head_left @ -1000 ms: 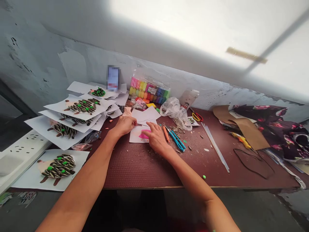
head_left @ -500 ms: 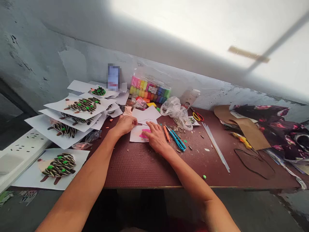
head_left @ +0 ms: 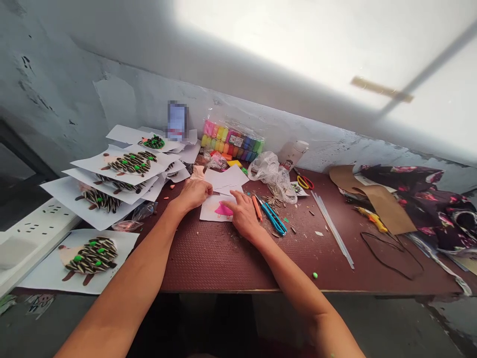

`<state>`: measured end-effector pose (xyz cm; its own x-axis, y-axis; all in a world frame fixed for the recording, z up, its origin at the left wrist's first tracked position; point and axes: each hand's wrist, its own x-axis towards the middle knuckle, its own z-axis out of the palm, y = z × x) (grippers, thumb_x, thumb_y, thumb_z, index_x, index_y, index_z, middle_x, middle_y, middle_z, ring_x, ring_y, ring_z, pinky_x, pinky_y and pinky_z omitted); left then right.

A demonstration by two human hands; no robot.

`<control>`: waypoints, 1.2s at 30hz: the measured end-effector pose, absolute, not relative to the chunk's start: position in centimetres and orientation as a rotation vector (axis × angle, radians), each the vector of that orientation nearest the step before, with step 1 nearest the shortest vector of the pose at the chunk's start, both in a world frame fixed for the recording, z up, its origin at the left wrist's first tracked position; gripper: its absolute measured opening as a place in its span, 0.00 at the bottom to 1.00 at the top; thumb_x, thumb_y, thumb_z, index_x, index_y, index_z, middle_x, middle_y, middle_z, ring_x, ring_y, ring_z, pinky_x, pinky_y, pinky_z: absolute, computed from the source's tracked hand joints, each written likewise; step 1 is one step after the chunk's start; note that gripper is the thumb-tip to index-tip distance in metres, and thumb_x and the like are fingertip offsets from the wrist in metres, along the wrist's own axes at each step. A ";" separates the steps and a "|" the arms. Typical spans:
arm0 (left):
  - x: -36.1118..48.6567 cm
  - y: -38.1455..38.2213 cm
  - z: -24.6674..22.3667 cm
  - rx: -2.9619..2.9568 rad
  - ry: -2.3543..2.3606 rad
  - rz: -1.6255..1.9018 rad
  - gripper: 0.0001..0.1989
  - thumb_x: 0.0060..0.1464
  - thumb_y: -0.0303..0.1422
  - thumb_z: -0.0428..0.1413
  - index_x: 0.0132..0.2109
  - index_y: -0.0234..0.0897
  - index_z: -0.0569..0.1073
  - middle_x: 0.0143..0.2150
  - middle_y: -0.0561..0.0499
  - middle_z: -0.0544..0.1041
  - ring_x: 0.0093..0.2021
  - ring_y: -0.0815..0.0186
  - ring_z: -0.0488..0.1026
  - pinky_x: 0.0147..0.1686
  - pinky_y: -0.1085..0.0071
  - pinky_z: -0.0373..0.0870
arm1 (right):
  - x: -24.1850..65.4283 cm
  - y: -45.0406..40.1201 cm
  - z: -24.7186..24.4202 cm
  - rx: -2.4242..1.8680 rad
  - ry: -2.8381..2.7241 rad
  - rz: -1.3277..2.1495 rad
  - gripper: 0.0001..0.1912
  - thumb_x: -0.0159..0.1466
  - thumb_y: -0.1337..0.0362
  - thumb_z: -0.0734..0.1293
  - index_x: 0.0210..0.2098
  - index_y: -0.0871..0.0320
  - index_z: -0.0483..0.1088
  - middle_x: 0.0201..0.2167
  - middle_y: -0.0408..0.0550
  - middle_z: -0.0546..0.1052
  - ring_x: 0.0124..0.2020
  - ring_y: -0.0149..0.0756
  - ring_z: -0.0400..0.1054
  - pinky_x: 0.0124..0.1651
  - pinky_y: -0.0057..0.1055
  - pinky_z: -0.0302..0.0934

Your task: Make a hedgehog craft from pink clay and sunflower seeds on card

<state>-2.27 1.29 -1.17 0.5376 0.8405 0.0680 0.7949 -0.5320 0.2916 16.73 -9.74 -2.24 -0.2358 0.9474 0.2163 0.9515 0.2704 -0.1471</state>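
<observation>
Card [head_left: 209,213]: lies flat on the table [head_left: 223,263], between the two hands, and shows a bright pink patch [head_left: 224,209] with small orange marks below. Reaches to the upper left corner with the left hand [head_left: 196,193], fingers curled in toward the thumb; cannot tell if pinching anything there. Rests the right hand [head_left: 244,213] at the right side, fingers loosely spread, thumb at the pink patch; cannot tell if pressing down or hovering just above.

Has loose papers [head_left: 227,177] just behind, and a pale pink lump [head_left: 197,173] beyond the left hand. To the right, near the fingers: an orange tool [head_left: 257,208], a blue cutter [head_left: 274,219] and scattered seeds [head_left: 274,200]. Farther back: a plastic bag [head_left: 265,166], a cup [head_left: 296,153], scissors [head_left: 305,182] and a clay pack [head_left: 233,141] against the wall, with a blurred phone [head_left: 177,121] propped upright to its left.

On the left, a stack of sheets [head_left: 84,205] bearing seed-covered hedgehogs, with one more such sheet [head_left: 124,246] in front, beside a power strip [head_left: 42,223]. On the right, well apart from the hands: clear sticks [head_left: 333,229], a yellow glue gun [head_left: 373,219], brown paper [head_left: 391,209] and dark floral cloth [head_left: 406,179]. Near the front edge, a green ball [head_left: 315,275].
</observation>
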 end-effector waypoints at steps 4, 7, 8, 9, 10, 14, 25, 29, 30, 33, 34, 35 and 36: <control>-2.2 1.2 -1.1 2.539 1.380 0.283 0.14 0.57 0.26 0.53 0.40 0.42 0.84 0.43 0.47 0.85 0.49 0.53 0.78 0.49 0.62 0.68 | 16.3 -9.7 -1.6 -1.781 -2.336 -0.014 0.20 0.70 0.71 0.62 0.55 0.47 0.78 0.69 0.52 0.66 0.69 0.48 0.56 0.67 0.49 0.54; -2.2 1.2 -1.0 2.543 1.381 0.274 0.14 0.57 0.26 0.53 0.40 0.42 0.84 0.43 0.47 0.85 0.49 0.53 0.78 0.49 0.61 0.68 | 16.1 -9.7 -1.1 -1.796 -2.376 -0.018 0.19 0.71 0.70 0.61 0.55 0.48 0.78 0.69 0.53 0.65 0.70 0.49 0.55 0.67 0.49 0.53; -2.2 1.2 -1.0 2.546 1.382 0.273 0.14 0.57 0.26 0.53 0.40 0.42 0.84 0.43 0.47 0.85 0.49 0.54 0.78 0.49 0.61 0.68 | 16.1 -9.7 -1.0 -1.795 -2.383 -0.021 0.19 0.71 0.70 0.61 0.55 0.48 0.78 0.69 0.53 0.65 0.70 0.49 0.55 0.67 0.49 0.53; -2.2 1.2 -1.0 2.549 1.382 0.275 0.14 0.57 0.26 0.53 0.40 0.42 0.84 0.43 0.47 0.85 0.49 0.54 0.78 0.49 0.61 0.68 | 16.1 -9.7 -0.9 -1.795 -2.381 -0.023 0.20 0.71 0.70 0.61 0.55 0.48 0.78 0.69 0.53 0.65 0.70 0.49 0.55 0.67 0.49 0.53; -2.2 1.2 -1.0 2.550 1.382 0.276 0.14 0.57 0.26 0.53 0.40 0.42 0.84 0.43 0.47 0.85 0.49 0.54 0.78 0.49 0.62 0.68 | 16.1 -9.8 -0.9 -1.797 -2.373 -0.024 0.20 0.71 0.71 0.61 0.55 0.48 0.78 0.69 0.53 0.65 0.70 0.49 0.55 0.67 0.49 0.53; -2.1 1.1 -1.0 2.541 1.391 0.288 0.15 0.57 0.26 0.53 0.40 0.43 0.84 0.42 0.47 0.85 0.48 0.54 0.78 0.48 0.62 0.68 | 16.3 -10.0 -0.9 -1.805 -2.344 -0.026 0.21 0.70 0.72 0.62 0.54 0.48 0.78 0.69 0.52 0.65 0.69 0.48 0.56 0.67 0.48 0.53; -2.2 1.1 -1.1 2.545 1.383 0.292 0.14 0.55 0.26 0.53 0.39 0.42 0.83 0.40 0.47 0.85 0.45 0.56 0.79 0.48 0.62 0.68 | 16.1 -10.3 -1.1 -1.782 -2.369 0.011 0.19 0.69 0.73 0.62 0.53 0.52 0.79 0.69 0.56 0.65 0.69 0.50 0.56 0.68 0.49 0.52; -2.2 1.2 -1.2 2.538 1.383 0.296 0.14 0.55 0.27 0.53 0.39 0.43 0.83 0.41 0.47 0.85 0.47 0.55 0.79 0.50 0.62 0.68 | 16.3 -10.2 -1.1 -1.806 -2.270 0.037 0.20 0.69 0.74 0.62 0.52 0.51 0.80 0.68 0.55 0.67 0.69 0.48 0.57 0.67 0.48 0.53; -2.2 1.2 -1.3 2.538 1.385 0.299 0.14 0.55 0.27 0.53 0.39 0.43 0.83 0.41 0.47 0.85 0.48 0.54 0.78 0.50 0.62 0.68 | 16.3 -10.2 -1.1 -1.809 -2.256 0.032 0.20 0.69 0.74 0.62 0.52 0.51 0.80 0.68 0.55 0.67 0.69 0.48 0.57 0.67 0.48 0.53; -2.2 1.2 -1.3 2.542 1.382 0.304 0.14 0.55 0.27 0.52 0.38 0.43 0.83 0.41 0.47 0.85 0.48 0.54 0.78 0.50 0.61 0.69 | 16.2 -10.3 -1.1 -1.796 -2.297 0.016 0.21 0.68 0.74 0.62 0.52 0.50 0.80 0.69 0.54 0.67 0.69 0.48 0.57 0.67 0.48 0.53; -2.2 1.2 -1.3 2.543 1.380 0.303 0.14 0.55 0.27 0.52 0.38 0.43 0.83 0.41 0.47 0.85 0.47 0.54 0.79 0.49 0.61 0.69 | 16.2 -10.4 -1.0 -1.787 -2.325 0.008 0.21 0.68 0.74 0.62 0.53 0.50 0.80 0.69 0.54 0.66 0.70 0.48 0.56 0.68 0.48 0.53; -2.2 1.3 -1.3 2.545 1.378 0.302 0.14 0.55 0.27 0.52 0.38 0.43 0.83 0.41 0.47 0.85 0.46 0.54 0.79 0.49 0.61 0.69 | 16.2 -10.4 -1.0 -1.778 -2.350 0.000 0.20 0.69 0.74 0.62 0.53 0.51 0.80 0.69 0.54 0.66 0.70 0.48 0.56 0.68 0.48 0.52; -2.2 1.3 -1.3 2.548 1.378 0.302 0.14 0.55 0.27 0.53 0.38 0.43 0.83 0.41 0.47 0.85 0.46 0.55 0.79 0.49 0.62 0.69 | 16.2 -10.5 -1.0 -1.771 -2.367 -0.006 0.20 0.69 0.73 0.62 0.52 0.51 0.80 0.69 0.54 0.66 0.70 0.48 0.56 0.68 0.48 0.52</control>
<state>-2.22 1.27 -1.31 0.5371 0.8405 0.0713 0.7934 -0.5320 0.2959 16.17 -10.46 -1.02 -0.2710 0.9509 0.1497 0.9516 0.2881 -0.1071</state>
